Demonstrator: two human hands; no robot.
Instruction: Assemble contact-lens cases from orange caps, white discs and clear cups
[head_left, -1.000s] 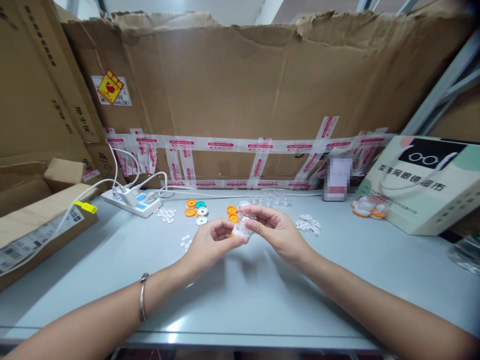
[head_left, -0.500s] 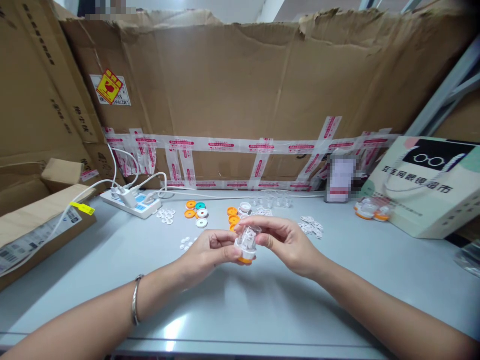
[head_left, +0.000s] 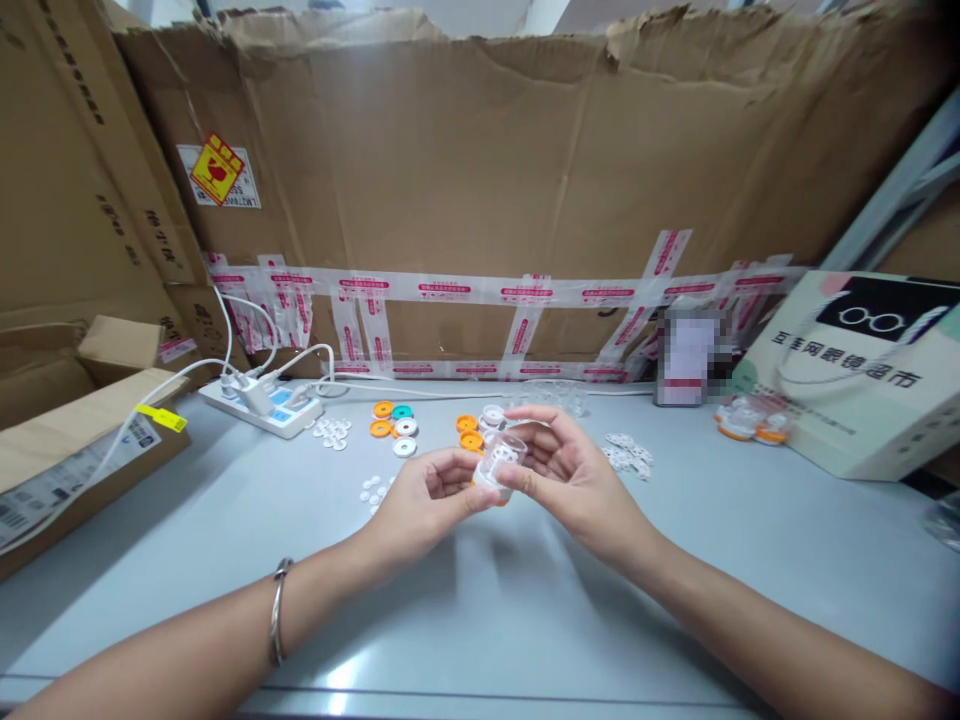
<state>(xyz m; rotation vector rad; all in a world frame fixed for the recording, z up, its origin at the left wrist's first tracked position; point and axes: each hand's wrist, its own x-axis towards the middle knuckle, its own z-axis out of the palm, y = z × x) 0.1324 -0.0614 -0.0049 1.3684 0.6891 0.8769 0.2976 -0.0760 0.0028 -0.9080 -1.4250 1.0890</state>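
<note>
Listener: Hands first. What are they doing?

Describer: The left hand [head_left: 424, 495] and the right hand [head_left: 574, 480] meet above the middle of a pale grey table [head_left: 480, 600]. Both grip one small clear plastic capsule with a white and orange base [head_left: 501, 462]. The left thumb and fingertips are closed on its left side, and the right thumb and fingers curl round its right side. The capsule is held off the table, between the two hands. A thin silver metal bangle [head_left: 277, 625] sits on the left wrist.

Listener: And around them?

Describer: Just behind the hands lie flat plastic rings in orange, teal and white [head_left: 394, 425], with two more orange rings [head_left: 469, 432] nearer the capsule. Tiny white discs [head_left: 628, 452] are scattered to the right of the right hand. Further left, a white power strip [head_left: 262, 405] with white cables plugged in rests near the table's back edge. A brown cardboard wall patched with printed tape [head_left: 480, 180] stands behind everything. At the far right sits a pale printed carton showing spectacles [head_left: 862, 390].
</note>
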